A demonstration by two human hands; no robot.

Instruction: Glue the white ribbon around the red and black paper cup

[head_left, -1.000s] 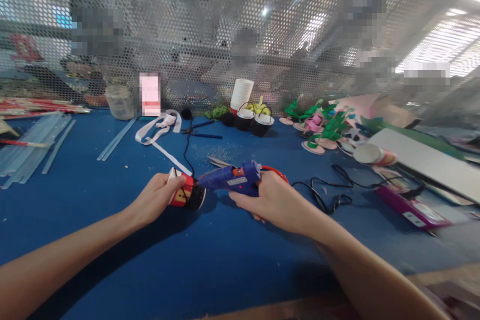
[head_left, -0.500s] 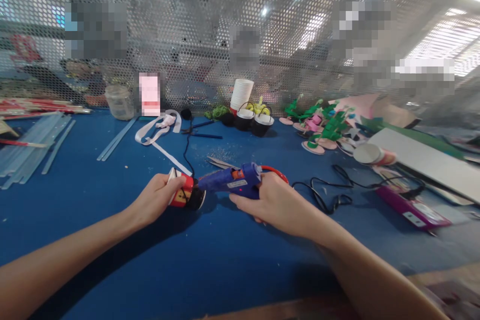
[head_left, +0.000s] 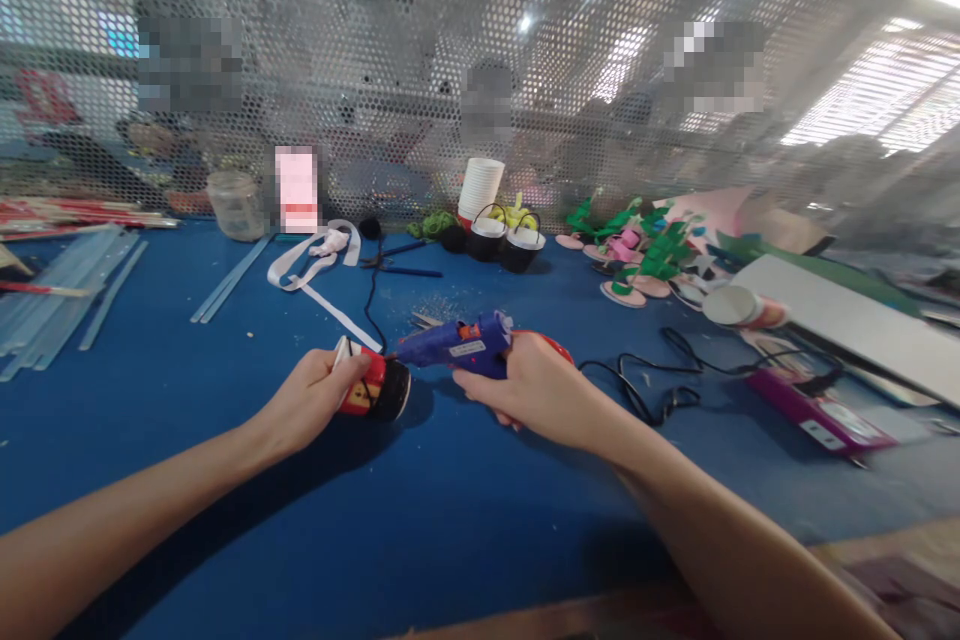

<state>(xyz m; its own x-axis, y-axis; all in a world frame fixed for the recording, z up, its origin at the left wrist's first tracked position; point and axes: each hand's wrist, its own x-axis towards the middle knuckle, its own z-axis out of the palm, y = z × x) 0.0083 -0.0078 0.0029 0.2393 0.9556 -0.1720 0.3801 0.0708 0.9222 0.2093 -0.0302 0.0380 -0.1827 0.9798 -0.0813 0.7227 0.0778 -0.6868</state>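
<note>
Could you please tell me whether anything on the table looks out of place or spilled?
A paper cup lies on its side at the right, while the black cups stand upright. Tiny pale bits are scattered loose beyond the glue gun.

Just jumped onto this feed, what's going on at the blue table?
The left hand holds a red and black cup tipped on its side. The right hand grips a blue glue gun, its nozzle pointed at the cup; whether it touches is too small to tell. A black strand trails across the table near the cup. Farther back, two black cups with handles stand upright.
</note>
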